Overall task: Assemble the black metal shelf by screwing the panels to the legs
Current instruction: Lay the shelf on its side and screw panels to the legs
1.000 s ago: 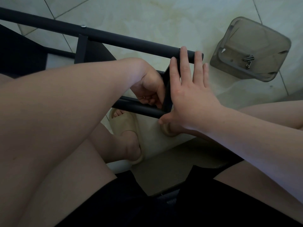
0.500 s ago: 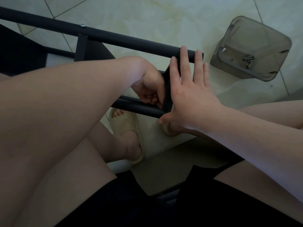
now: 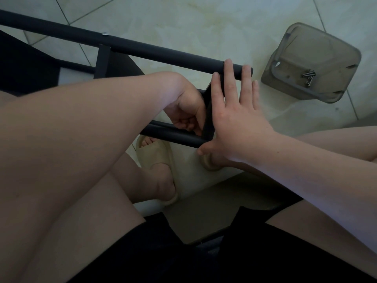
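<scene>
The pale tiled floor (image 3: pixel 183 27) carries everything here. The shelf (image 3: pixel 61 31) lies on its side across it, all matte black, running from the left edge of view toward the middle. Its top leg (image 3: pixel 163 54) is a long round tube with one shiny screw head (image 3: pixel 104 33) poking out partway along. A lower leg (image 3: pixel 175 137) runs parallel, nearer the knees. One flat panel (image 3: pixel 103 60) sits crosswise under the top leg beside that screw head. The end panel (image 3: pixel 208 111) stands on edge between the two legs near their right ends, so only its thin edge shows.

A smoky clear tub (image 3: pixel 295 48) sits on the floor just past the end of the top leg, apart from the shelf. A beige slipper (image 3: pixel 157 158) rests below the lower leg.

The right hand (image 3: pixel 238 119) is flat and relaxed, fingers straight, pressed against the outer side of the end panel. Its fingertips reach over the top leg and its thumb touches the lower leg's end. The left hand (image 3: pixel 187 111) is on the inner side of that panel, right above the lower leg, with its fingers curled in. Honestly can't tell if it's pinching anything or just balled up, since the palm side is dark and half hidden.

A few small screws (image 3: pixel 309 75) lie in the tub.
</scene>
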